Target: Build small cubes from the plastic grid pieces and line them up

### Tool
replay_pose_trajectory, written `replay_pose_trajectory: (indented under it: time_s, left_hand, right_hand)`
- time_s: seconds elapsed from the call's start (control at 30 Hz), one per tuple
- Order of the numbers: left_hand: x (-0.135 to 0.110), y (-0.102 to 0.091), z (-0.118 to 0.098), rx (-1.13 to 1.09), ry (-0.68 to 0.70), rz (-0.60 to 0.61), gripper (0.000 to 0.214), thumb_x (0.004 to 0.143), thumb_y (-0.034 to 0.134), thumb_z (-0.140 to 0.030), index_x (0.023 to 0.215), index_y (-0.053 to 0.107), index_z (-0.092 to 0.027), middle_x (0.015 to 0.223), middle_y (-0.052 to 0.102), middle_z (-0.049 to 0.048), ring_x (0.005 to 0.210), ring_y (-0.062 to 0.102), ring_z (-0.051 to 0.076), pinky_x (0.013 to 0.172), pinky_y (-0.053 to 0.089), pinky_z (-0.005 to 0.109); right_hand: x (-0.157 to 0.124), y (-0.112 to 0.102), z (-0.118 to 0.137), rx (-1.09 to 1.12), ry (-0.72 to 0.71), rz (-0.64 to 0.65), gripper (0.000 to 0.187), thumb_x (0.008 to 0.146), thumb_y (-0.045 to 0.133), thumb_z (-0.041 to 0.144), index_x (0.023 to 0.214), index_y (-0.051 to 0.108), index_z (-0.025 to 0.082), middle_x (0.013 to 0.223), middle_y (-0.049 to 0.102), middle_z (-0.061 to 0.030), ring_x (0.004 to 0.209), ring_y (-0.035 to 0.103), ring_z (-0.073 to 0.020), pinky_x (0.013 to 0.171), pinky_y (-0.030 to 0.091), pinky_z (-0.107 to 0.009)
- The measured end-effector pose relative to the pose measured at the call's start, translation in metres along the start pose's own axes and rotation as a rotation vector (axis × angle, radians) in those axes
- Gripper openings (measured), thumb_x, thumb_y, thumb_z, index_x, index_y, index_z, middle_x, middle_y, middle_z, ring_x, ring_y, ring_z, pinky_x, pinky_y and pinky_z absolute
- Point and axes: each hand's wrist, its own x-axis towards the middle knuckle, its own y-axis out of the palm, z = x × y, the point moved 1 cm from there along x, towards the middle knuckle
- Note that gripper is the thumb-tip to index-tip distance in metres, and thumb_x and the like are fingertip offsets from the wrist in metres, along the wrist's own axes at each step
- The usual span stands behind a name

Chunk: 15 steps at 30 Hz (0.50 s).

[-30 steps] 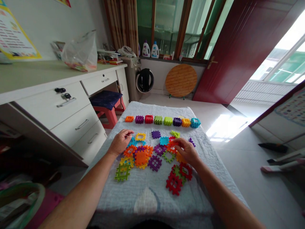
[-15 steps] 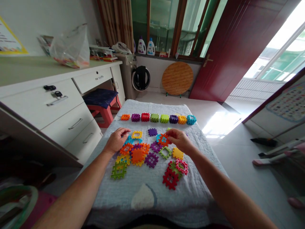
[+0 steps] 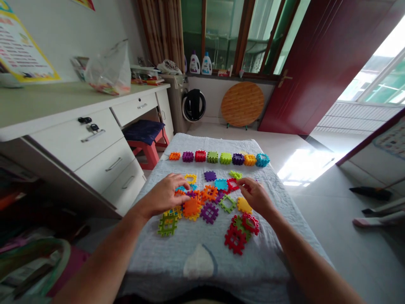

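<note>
My right hand [image 3: 257, 195] pinches the edge of a red notched frame tile [image 3: 232, 185] at the right of the loose pile. My left hand [image 3: 165, 194] is open over the pile's left side, thumb and fingers apart, near an orange solid tile [image 3: 192, 207]. An orange window tile [image 3: 209, 193] lies between the hands. Around it are a light blue tile [image 3: 221, 184], a purple window tile [image 3: 209, 213], a green frame tile [image 3: 227, 203] and a yellow tile [image 3: 244, 205]. My left fingers partly cover blue and yellow tiles.
Across the cloth-covered table [image 3: 202, 245] runs a row of several stacked tiles, from orange [image 3: 174, 156] to blue [image 3: 262, 159]. Red tiles [image 3: 236, 239] lie front right, a green window tile [image 3: 167, 224] front left. A white desk [image 3: 95, 139] stands at the left.
The orange window tile has left my right hand and lies on the pile. My right hand is now at a red tile. My left hand has moved in over the pile. The view has shifted slightly left.
</note>
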Motion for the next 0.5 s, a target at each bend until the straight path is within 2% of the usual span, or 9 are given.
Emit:
replay_pose_trajectory:
  time_s: [0.07,0.13,0.23,0.37,0.5]
  left_hand:
    - [-0.006,0.005,-0.016,0.089,0.025,0.129,0.039,0.069,0.071,-0.04,0.103,0.064,-0.023,0.106,0.064,0.0056,0.101,0.056,0.025,0.092,0.041,0.039]
    - [-0.011,0.015,-0.025,0.166,0.005,0.187,0.05,0.064,0.075,-0.044,0.108,0.063,-0.022,0.113,0.063,0.0082,0.105,0.054,0.028,0.095,0.04,0.041]
    - [-0.014,0.03,-0.026,0.221,-0.05,0.204,0.05,0.066,0.073,-0.042,0.11,0.062,-0.021,0.116,0.062,0.0098,0.108,0.053,0.029,0.096,0.039,0.041]
    - [-0.011,0.033,-0.024,0.186,-0.057,0.203,0.046,0.071,0.067,-0.037,0.114,0.059,-0.023,0.115,0.062,0.0081,0.107,0.055,0.027,0.094,0.039,0.038]
    - [-0.004,0.03,-0.033,0.219,-0.109,0.161,0.051,0.07,0.067,-0.051,0.111,0.061,-0.022,0.108,0.063,0.0093,0.1,0.056,0.028,0.089,0.042,0.04]
  right_hand:
    - [-0.007,0.007,-0.003,-0.049,-0.067,-0.021,0.018,0.086,0.045,0.019,0.088,0.064,0.019,0.081,0.065,-0.0044,0.07,0.059,-0.0149,0.067,0.045,-0.026]
    - [-0.011,0.014,-0.007,-0.08,-0.1,-0.03,0.02,0.087,0.044,0.018,0.091,0.064,0.02,0.085,0.065,-0.0054,0.075,0.06,-0.0166,0.069,0.045,-0.027]
    - [-0.013,0.018,-0.012,-0.107,-0.092,-0.038,0.021,0.087,0.044,0.018,0.095,0.063,0.021,0.086,0.065,-0.0055,0.076,0.06,-0.0176,0.071,0.045,-0.027]
    - [-0.014,0.02,-0.015,-0.102,-0.081,-0.023,0.022,0.087,0.044,0.017,0.097,0.063,0.021,0.089,0.065,-0.0056,0.079,0.061,-0.0181,0.074,0.046,-0.027]
    - [-0.014,0.021,-0.014,-0.097,-0.08,-0.028,0.023,0.086,0.044,0.016,0.098,0.063,0.021,0.091,0.065,-0.0055,0.081,0.061,-0.0179,0.075,0.045,-0.027]
